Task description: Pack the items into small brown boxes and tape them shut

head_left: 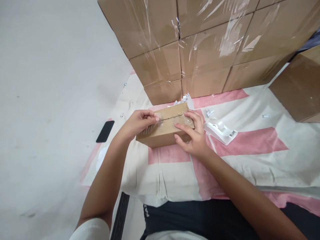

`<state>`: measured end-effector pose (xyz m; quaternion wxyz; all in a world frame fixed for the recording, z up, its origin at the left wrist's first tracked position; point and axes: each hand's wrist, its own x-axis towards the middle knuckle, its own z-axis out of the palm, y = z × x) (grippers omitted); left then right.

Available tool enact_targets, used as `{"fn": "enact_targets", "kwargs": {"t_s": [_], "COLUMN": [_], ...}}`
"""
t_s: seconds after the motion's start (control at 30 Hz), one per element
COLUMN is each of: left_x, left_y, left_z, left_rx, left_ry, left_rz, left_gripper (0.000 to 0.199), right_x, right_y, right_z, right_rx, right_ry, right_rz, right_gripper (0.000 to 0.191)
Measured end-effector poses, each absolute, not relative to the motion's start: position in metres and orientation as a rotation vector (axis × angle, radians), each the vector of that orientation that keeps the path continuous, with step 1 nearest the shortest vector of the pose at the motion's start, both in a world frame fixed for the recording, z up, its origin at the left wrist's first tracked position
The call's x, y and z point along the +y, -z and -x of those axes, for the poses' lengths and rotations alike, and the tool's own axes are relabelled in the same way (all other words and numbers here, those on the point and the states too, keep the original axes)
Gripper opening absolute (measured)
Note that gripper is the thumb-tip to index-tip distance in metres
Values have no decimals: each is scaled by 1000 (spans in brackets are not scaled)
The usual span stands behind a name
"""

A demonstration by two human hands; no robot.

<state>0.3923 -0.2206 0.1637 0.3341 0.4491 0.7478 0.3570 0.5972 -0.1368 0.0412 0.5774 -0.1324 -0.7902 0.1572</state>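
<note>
Cardboard box (167,128) is flanked by two bare hands on a pink-and-white cloth (255,143), its long axis laid across the wearer's front, from just below nine o'clock to just above three, with twelve pointing straight ahead. The nine o'clock end is partly covered by the left hand (140,122), whose thumb and index finger are brought together in a narrow pinch at the left end of the dark top seam (172,117); whether anything thin is caught between them cannot be told. The three o'clock end is met by the right hand (196,136), its fingers loosely spread, with fingertips rested by the clear tape (188,122). From the pinch, the exposed seam is aligned toward three o'clock; its left end is most closely approached by the left hand. A white tape dispenser (221,131) is seen at three o'clock, just beside the right hand, a black phone (105,131) at nine. Film-wrapped cartons (157,63) are stacked at twelve.
</note>
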Motion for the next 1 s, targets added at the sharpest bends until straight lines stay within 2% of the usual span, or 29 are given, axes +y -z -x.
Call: {"fn": "enact_targets", "kwargs": {"t_s": [0.27,0.4,0.7,0.77,0.9,0.93,1.0], "left_x": [-222,-226,-231,-231,-226,-223,-214], "left_y": [-151,-150,-161,-166,-168,-166,-162], "left_z": [-398,-407,-426,-426,-412,-407,-397], "left_rx": [2037,2179,2486,2534,2631,2635,2633], "left_ry": [-911,-828,-404,-317,-273,-294,-329], "left_rz": [-1287,-1372,-1552,-1540,-1545,-1569,-1596], "left_gripper": [31,26,21,31,72,73,60], "right_x": [-137,-138,-137,-136,-135,-134,-133], "right_y": [-43,-44,-42,-41,-39,-39,-38], "right_z": [-598,-598,-597,-596,-597,-597,-597], "right_rx": [-1876,-1878,-1891,-1903,-1942,-1950,-1968], "right_ry": [-369,-381,-425,-439,-475,-482,-494], "right_rz": [343,346,373,390,430,435,443], "right_gripper": [30,27,27,28,29,30,29]}}
